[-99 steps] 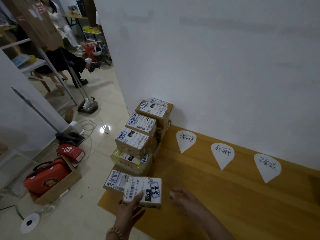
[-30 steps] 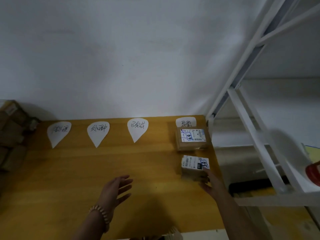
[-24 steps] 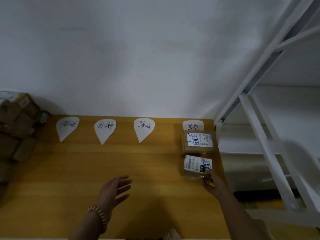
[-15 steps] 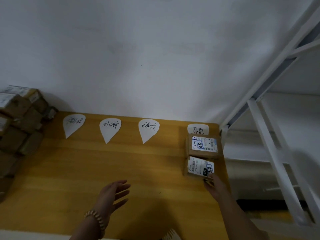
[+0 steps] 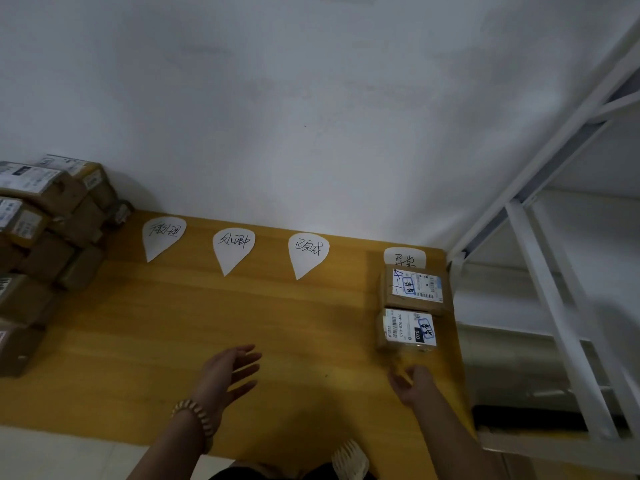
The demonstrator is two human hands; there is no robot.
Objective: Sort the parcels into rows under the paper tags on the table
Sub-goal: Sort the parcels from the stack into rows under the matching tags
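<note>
Fingers of left hand (image 5: 227, 377) spread, hovering idle above table (image 5: 138, 341). Right hand (image 5: 412, 384) fingers blurred, look loosely bent, gripping nothing, just short of near parcel (image 5: 408, 330). It sits tight against far parcel (image 5: 414, 287), forming a row under rightmost tag (image 5: 404, 256), probably matching labels. Unsorted pile (image 5: 41, 237) waits at left; other tags (image 5: 233, 251) have nothing under them.
</note>
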